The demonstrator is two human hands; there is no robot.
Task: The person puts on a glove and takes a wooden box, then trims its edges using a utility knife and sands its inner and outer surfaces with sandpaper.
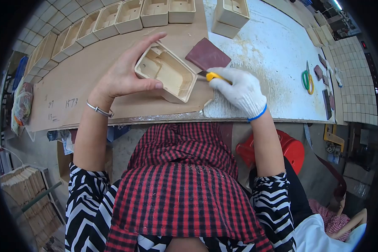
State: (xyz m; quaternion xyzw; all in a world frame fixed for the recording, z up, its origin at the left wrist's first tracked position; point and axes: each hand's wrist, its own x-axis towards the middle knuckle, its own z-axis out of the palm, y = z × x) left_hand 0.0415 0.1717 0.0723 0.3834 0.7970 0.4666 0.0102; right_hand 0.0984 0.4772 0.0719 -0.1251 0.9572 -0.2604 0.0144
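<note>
My bare left hand (122, 74) grips a cream-coloured open box (167, 75), thumb along the near side and fingers round the far end. The box is tilted, its hollow inside facing me. My right hand (242, 89), in a white knit glove with a blue cuff, is closed round a yellow-handled knife (213, 77). The knife's thin blade points left, its tip right at the box's right corner. Just behind the knife, a dark red sheet of sandpaper (208, 54) lies on the table. The gloved fingers hide part of the yellow handle.
Several similar cream boxes (129, 16) line the table's back left; two stacked ones (231, 19) stand at the back. Green-and-yellow scissors (308, 80) lie at right near small dark red pieces (318, 72). A red stool (287, 150) is below the table. Another person's arm (353, 222) shows lower right.
</note>
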